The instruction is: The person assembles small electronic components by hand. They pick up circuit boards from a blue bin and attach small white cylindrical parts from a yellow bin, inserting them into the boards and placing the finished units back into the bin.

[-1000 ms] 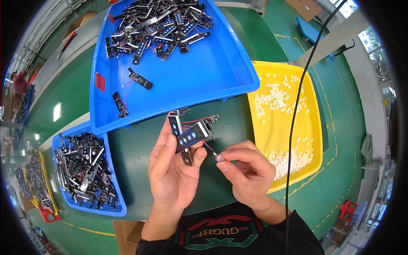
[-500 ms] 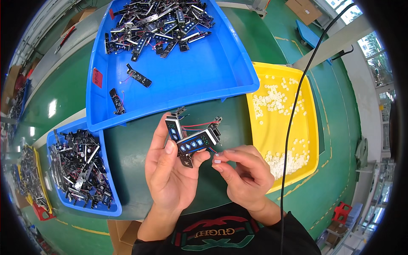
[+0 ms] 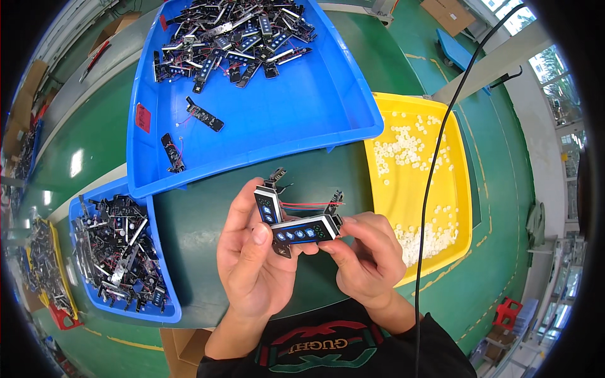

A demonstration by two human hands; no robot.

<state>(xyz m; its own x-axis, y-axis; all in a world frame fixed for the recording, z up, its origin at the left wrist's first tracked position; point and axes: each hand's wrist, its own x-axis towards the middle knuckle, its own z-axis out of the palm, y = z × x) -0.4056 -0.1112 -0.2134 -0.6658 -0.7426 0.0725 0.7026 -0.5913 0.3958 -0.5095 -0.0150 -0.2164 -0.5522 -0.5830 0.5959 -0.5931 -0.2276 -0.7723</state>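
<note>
My left hand point(image 3: 258, 271) is closed around two small circuit board modules with lit icon displays. One module point(image 3: 267, 208) stands nearly upright by the fingers. The other module point(image 3: 299, 233) lies across it, pointing right, with my left thumb at its left end. Red and dark wires point(image 3: 305, 204) run behind them, near small black end pieces. My right hand point(image 3: 372, 264) pinches the right end of the crosswise module between thumb and forefinger. Whatever else sits between those fingertips is hidden.
A large blue tray point(image 3: 239, 167) ahead holds a heap of similar modules, with two lying apart. At left stands a smaller blue bin point(image 3: 161, 252) full of modules. A yellow tray point(image 3: 403, 195) at right holds small white rings. A black cable point(image 3: 430, 189) hangs down before it.
Both modules have shifted slightly right and down, and the crosswise one has turned more level. My right fingers have moved from a small whitish piece on a wire to the module's end.
</note>
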